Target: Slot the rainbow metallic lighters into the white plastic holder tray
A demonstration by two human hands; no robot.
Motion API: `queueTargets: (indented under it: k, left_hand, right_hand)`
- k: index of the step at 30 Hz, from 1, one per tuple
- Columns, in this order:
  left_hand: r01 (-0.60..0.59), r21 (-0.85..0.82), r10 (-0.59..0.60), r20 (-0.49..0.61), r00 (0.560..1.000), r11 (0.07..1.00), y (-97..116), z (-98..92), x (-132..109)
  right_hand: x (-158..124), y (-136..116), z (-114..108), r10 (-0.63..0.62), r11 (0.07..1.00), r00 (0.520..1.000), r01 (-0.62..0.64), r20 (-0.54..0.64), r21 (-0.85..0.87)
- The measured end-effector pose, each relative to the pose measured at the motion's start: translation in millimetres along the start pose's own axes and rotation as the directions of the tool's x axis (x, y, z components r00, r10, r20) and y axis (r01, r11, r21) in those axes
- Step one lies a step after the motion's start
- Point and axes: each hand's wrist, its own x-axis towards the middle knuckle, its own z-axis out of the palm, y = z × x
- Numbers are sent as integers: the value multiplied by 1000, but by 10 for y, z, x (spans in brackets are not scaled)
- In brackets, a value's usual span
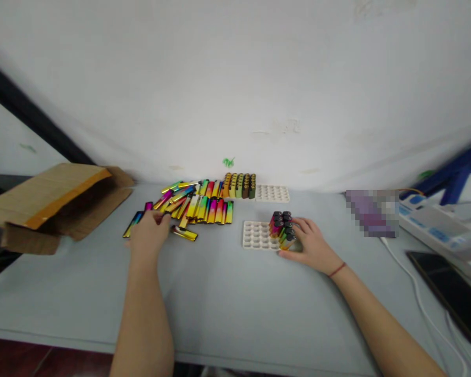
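My left hand (149, 230) reaches into the left side of a loose pile of shiny, multicoloured, lighter-like sticks (204, 207). Its fingers are curled downward, and what they grip is hidden. One gold stick (185, 233) lies just right of this hand, apart from the main pile. My right hand (312, 248) grips the right end of a white tray with holes (256, 235), thumb along the near edge and fingers behind. Several sticks with black tops (282, 226) stand upright in that end, against the fingers. The tray's left part shows bare holes.
Behind, a second white tray (272, 193) holds rows of upright gold-topped sticks (240, 185) on its left. An open cardboard box (63, 199) lies at left. On the right are a blurred-out phone-like object (371, 213), a power strip (435, 222), a dark phone (451, 293) and white cables (412, 277).
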Motion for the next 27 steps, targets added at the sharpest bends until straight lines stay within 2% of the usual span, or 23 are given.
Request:
queueTargets:
  k: [1,3,6,8,10,11,13,16,19,23,27]
  left_hand:
    - [21,62,-17,-69,997,998,81,-29,-4]
    - [-35,64,46,-169,985,997,259,-69,-16]
    - [-143,-84,126,-180,976,986,518,-6,-77]
    - [-147,-288,124,-96,988,946,688,141,-163]
    - [-57,-559,115,70,991,827,870,340,-282]
    - [3,-662,119,139,983,750,966,443,-349]
    - [149,-765,144,301,943,627,1150,629,-477]
    - [285,-773,153,439,885,566,1355,830,-614]
    - [391,-753,131,528,839,529,1426,959,-675]
    - [453,-779,123,549,827,433,1389,1049,-709]
    - [501,-781,139,581,802,372,1358,1043,-725]
  right_hand:
    - [4,-4,-4,5,1000,1000,-5,0,10]
    - [12,-14,-9,19,999,1000,-19,-1,27]
    - [28,-26,-7,46,998,999,-46,-13,39]
    - [41,-24,-2,67,997,997,-66,-22,39]
    - [57,-16,1,86,996,996,-85,-20,32]
    - [67,-10,2,94,995,995,-94,-12,24]
    - [88,-2,3,121,993,993,-121,11,-2]
    - [112,-8,19,170,984,985,-169,17,-53]
    - [120,-32,51,174,980,985,-174,-10,-96]
    - [112,-64,83,151,977,988,-155,-39,-144]
    - [102,-66,85,151,976,988,-154,-33,-153]
